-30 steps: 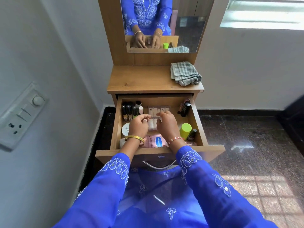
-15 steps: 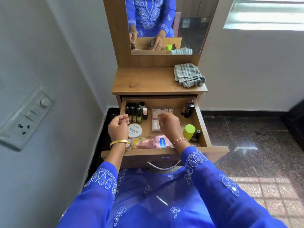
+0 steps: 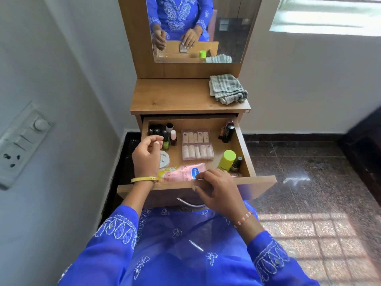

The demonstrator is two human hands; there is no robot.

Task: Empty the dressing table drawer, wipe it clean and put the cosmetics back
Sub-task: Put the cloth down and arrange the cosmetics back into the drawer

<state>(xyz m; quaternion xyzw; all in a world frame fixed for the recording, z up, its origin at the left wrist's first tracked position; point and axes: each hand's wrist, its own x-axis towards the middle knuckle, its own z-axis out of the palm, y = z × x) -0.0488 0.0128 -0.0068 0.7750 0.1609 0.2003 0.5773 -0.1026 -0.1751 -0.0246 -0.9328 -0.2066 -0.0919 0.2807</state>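
Note:
The wooden drawer (image 3: 243,141) is pulled out and holds cosmetics. Small dark and green nail polish bottles (image 3: 165,135) stand at its back left, a clear box of false nails (image 3: 196,147) lies in the middle, and a dark tube (image 3: 228,132) leans at the back right. A white round jar (image 3: 165,158), a pink Vaseline tube (image 3: 183,172), a lime-capped bottle (image 3: 226,159) and a small dark bottle (image 3: 236,164) sit near the front. My left hand (image 3: 147,155) hovers over the drawer's left side, fingers loosely curled, holding nothing. My right hand (image 3: 218,190) rests on the drawer's front edge, fingers spread.
A folded striped cloth (image 3: 226,89) lies on the right of the dressing table top (image 3: 175,98). The mirror (image 3: 198,27) above reflects my hands. A switchboard (image 3: 22,141) is on the left wall. Dark granite floor (image 3: 309,172) extends to the right.
My right hand has drawn back from the false nail box to the drawer's front edge. My left hand stays over the drawer's left side, lifted slightly.

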